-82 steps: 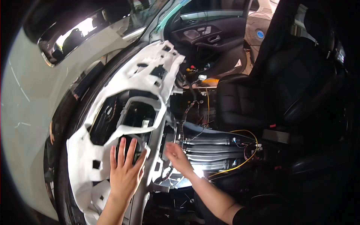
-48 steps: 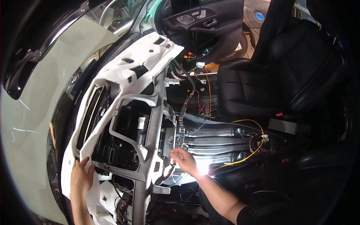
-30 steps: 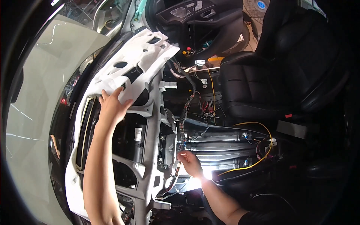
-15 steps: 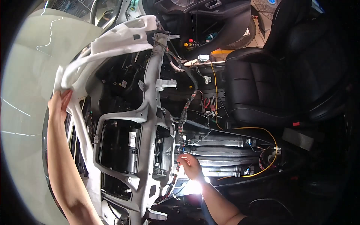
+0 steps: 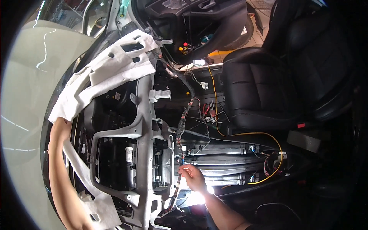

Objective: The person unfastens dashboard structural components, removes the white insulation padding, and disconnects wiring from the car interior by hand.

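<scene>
The white padding (image 5: 115, 71) lies draped over the far end of the grey metal frame (image 5: 145, 153) across the front of the car, folded and rumpled, with square holes cut through it. Its near left corner meets the left hand (image 5: 60, 126), whose fingers mostly vanish under the cloth there, so I can't tell how firmly they grip it. A separate-looking white flap (image 5: 105, 212) shows at the frame's near end, beside that forearm.

The right hand (image 5: 194, 178) is on the seat side of the frame, at the wire bundle (image 5: 183, 124). Its fingers are bent, thumb and forefinger close together; whether they pinch the wires, I can't tell. A bright light (image 5: 197, 197) glares beside that wrist.

The frame's big opening holds a black box (image 5: 117, 163) with a white label (image 5: 129, 154) on it. Past the right hand, black pipes (image 5: 218, 159) run side by side toward the back, a yellow cable (image 5: 282, 155) looping around their far ends. The floor well between frame and seat (image 5: 249, 84) holds red-handled pliers (image 5: 206, 110) among thin rods. Small red-and-yellow things (image 5: 184, 48) sit low by the open door (image 5: 165, 25); whether its pocket contains them is unclear.
</scene>
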{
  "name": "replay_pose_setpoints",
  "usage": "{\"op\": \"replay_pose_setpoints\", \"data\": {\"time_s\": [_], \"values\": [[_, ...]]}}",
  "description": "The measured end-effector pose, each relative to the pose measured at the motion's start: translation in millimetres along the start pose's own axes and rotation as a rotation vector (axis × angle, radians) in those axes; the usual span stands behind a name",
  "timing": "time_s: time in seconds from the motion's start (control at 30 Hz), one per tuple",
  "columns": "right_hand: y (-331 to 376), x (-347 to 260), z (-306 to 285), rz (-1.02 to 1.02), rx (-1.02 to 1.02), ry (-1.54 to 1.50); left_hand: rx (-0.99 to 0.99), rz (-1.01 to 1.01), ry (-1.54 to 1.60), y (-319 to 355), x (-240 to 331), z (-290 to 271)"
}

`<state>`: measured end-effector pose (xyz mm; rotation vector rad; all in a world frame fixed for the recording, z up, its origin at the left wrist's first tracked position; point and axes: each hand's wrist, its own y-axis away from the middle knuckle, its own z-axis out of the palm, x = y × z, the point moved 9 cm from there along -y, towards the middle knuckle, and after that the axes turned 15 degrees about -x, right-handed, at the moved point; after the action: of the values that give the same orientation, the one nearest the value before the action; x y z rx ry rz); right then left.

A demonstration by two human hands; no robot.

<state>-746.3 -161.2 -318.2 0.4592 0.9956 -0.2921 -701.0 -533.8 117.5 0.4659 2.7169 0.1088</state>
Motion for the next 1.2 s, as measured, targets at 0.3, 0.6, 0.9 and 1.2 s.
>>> {"op": "replay_pose_setpoints", "data": {"time_s": [0.3,0.6,0.9,1.2], "values": [[-73,-264,-105,-0.444,0.510,0.996,0.303,0.766,0.084,109,176,-24],[-119,-241,-278,-0.026,0.603,1.548,0.402,0.805,-0.154,26,291,3],[-121,-240,-289,-0.079,0.599,1.508,0.427,-0.204,-0.343,-163,153,-46],[-127,-246,-279,-0.113,0.583,1.496,0.492,-0.242,-0.281,-202,58,-37]]}}
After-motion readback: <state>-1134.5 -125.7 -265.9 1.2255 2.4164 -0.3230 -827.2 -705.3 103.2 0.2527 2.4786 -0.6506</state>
